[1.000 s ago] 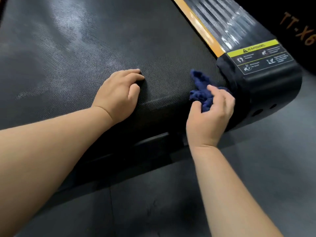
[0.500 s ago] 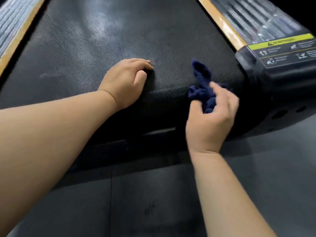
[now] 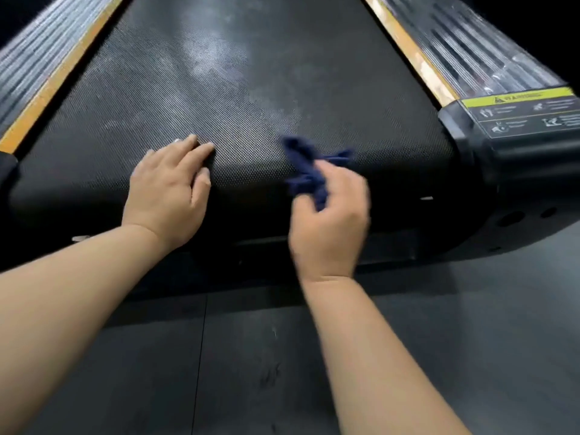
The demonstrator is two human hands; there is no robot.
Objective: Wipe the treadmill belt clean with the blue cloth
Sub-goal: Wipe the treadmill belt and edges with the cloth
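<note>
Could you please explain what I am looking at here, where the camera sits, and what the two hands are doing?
The picture comes from a camera worn on a person's head, looking forward and down, so both bare forearms reach in from the bottom edge. There is no robot. The big dark textured surface is the treadmill belt, seen from its rear end, with pale dusty smears up its middle. Yellow strips and ribbed side rails flank it, and a yellow warning label sits on the right rear cover. The left hand lies flat on the belt's rear edge, holding nothing. The right hand grips a bunched blue cloth at that edge. Grey floor lies below.
</note>
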